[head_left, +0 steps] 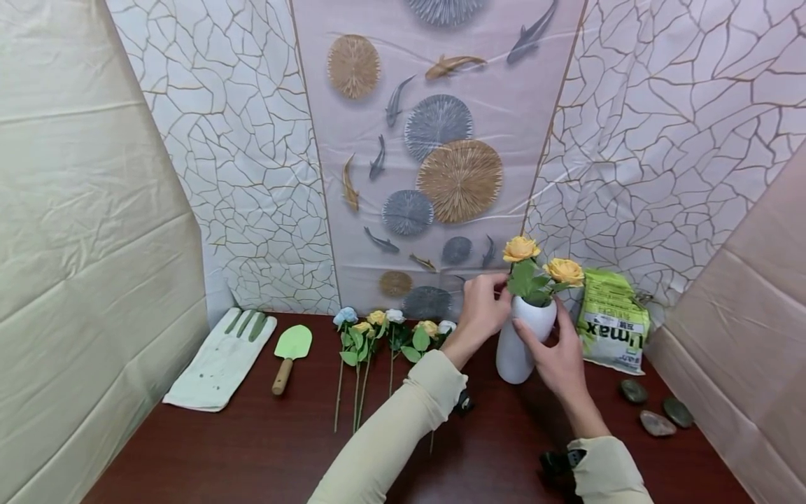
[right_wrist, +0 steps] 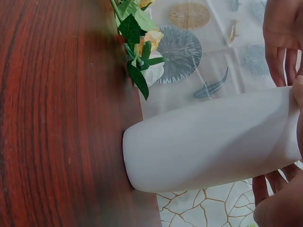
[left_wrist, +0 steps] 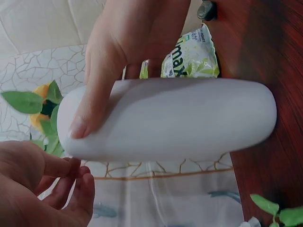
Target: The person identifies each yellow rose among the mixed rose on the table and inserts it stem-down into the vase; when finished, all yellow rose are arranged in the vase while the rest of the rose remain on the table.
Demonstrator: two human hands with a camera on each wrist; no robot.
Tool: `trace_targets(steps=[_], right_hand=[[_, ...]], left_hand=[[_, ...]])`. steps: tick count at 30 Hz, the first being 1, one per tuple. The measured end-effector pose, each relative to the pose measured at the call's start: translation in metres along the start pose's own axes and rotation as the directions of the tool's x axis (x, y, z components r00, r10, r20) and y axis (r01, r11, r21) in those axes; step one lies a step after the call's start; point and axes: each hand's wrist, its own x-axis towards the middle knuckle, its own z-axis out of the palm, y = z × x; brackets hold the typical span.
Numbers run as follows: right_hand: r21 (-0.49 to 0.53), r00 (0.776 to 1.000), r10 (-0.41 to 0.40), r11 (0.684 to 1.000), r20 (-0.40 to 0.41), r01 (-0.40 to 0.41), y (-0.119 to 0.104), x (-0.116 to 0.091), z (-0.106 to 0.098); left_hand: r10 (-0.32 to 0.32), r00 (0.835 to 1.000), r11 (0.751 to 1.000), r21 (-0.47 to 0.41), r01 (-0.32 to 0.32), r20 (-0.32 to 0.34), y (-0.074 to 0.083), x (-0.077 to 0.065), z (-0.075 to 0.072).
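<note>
- The vase (head_left: 516, 353) stood upright on the surface (head_left: 264, 455), with two yellow roses (head_left: 520, 248) and green leaves (head_left: 524, 278) at its mouth.
- The right hand (head_left: 562, 357) gripped the vase's upper body; its fingers were parted to the vase's width, thumb in front.
- The left hand (head_left: 483, 308) was at the rim's left side, fingers bent, tips close to the thumb. Whether they pinched a stem could not be told.
- Left wrist view: the right thumb (left_wrist: 90, 113) lay along the white wall near the mouth, a detail smaller in the head view.
- Right wrist view: the base met the surface, and dark grain showed in the red-brown wood.
- Head view only: a white glove (head_left: 220, 360) with green finger strips, and a trowel (head_left: 293, 343) with a green blade and wooden handle.
- Vase form: smooth, matte, rounded at the base.
- Loose flowers (head_left: 376, 318) lay left of the vase, blue, yellow and white, on thin stems.
- Right of the vase: a crinkled green-and-white bag (head_left: 613, 322) and three smooth, rounded stones (head_left: 633, 390).
</note>
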Motion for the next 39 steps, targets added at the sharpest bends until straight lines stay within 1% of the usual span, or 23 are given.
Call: trace_targets(steps=[3, 7, 13, 15, 20, 24, 28, 31, 34, 36, 37, 39], right_hand=[[-0.006, 1.000, 0.001, 1.000, 0.003, -0.001, -0.001, -0.001, 0.000], [-0.001, 1.000, 0.010, 1.000, 0.001, -0.010, 0.000, -0.001, 0.000], [0.004, 1.000, 0.012, 1.000, 0.000, -0.012, 0.001, -0.001, 0.002], [0.002, 1.000, 0.009, 1.000, 0.004, -0.009, 0.001, -0.001, 0.003], [-0.005, 1.000, 0.011, 1.000, 0.012, -0.011, 0.000, -0.002, 0.003], [-0.001, 1.000, 0.007, 1.000, 0.012, -0.007, -0.001, -0.001, 0.004], [0.007, 1.000, 0.004, 1.000, 0.011, -0.004, -0.003, -0.001, 0.003], [0.000, 1.000, 0.006, 1.000, 0.006, -0.006, -0.003, -0.001, 0.002], [-0.012, 1.000, 0.005, 1.000, -0.002, -0.005, -0.001, 0.000, 0.000], [-0.014, 1.000, 0.004, 1.000, -0.005, -0.004, 0.000, 0.000, 0.000], [-0.015, 1.000, 0.004, 1.000, -0.004, -0.004, 0.000, 0.000, 0.000], [-0.014, 1.000, 0.005, 1.000, 0.002, -0.005, 0.001, 0.000, 0.001]], left_hand=[[-0.001, 1.000, 1.000, -0.024, 0.001, 0.028, -0.004, -0.006, -0.008], [-0.008, 0.999, 0.997, -0.073, 0.011, 0.047, -0.013, -0.017, -0.019], [-0.014, 0.999, 0.990, -0.142, 0.019, 0.040, -0.033, -0.039, -0.038], [-0.011, 0.999, 0.990, -0.139, 0.015, 0.030, -0.041, -0.048, -0.046], [-0.016, 1.000, 0.995, -0.098, 0.017, 0.014, -0.065, -0.067, -0.071], [-0.060, 0.998, 0.993, -0.100, 0.062, 0.020, -0.085, -0.077, -0.091], [-0.129, 0.990, 0.990, -0.048, 0.132, 0.056, -0.105, -0.088, -0.105], [-0.174, 0.978, 0.984, -0.011, 0.176, 0.111, -0.117, -0.097, -0.109], [-0.219, 0.960, 0.976, 0.018, 0.219, 0.177, -0.124, -0.105, -0.109], [-0.256, 0.940, 0.967, 0.048, 0.251, 0.226, -0.128, -0.108, -0.108], [-0.277, 0.927, 0.961, 0.065, 0.269, 0.251, -0.130, -0.110, -0.107], [-0.332, 0.892, 0.943, 0.092, 0.319, 0.307, -0.132, -0.112, -0.106]])
